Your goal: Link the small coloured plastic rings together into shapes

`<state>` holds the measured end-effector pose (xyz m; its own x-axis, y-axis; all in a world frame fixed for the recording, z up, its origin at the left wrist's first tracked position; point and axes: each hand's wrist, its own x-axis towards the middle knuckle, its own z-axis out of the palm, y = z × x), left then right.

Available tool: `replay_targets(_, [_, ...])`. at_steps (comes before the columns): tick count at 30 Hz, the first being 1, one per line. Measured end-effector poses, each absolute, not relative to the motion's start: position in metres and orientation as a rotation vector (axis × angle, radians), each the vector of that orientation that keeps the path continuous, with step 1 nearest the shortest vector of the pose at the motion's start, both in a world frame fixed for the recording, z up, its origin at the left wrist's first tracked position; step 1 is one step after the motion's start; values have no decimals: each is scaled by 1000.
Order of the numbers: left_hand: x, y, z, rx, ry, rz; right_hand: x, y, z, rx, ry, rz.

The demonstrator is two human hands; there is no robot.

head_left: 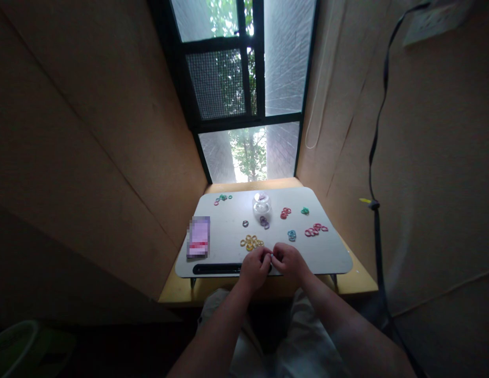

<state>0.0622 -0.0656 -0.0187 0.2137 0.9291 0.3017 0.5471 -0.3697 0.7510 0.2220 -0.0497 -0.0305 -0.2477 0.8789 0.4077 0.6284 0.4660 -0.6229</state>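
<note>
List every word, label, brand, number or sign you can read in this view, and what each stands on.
None can be read.
Purple item: its front is pixelated, so any print is unreadable.
Jar: too small to tell whether it bears any print.
Yellow rings: too small to show any lettering.
Socket: too blurred to make out any marking.

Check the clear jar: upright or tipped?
Upright, it appears: the clear jar stands on the white table, its narrower top uppermost above the rounded body.
</note>
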Motion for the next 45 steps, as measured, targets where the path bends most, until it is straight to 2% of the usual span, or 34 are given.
replay_targets(45, [62, -67, -15, 2026, 1390, 985, 222, -52, -26, -1236, -1974, 448])
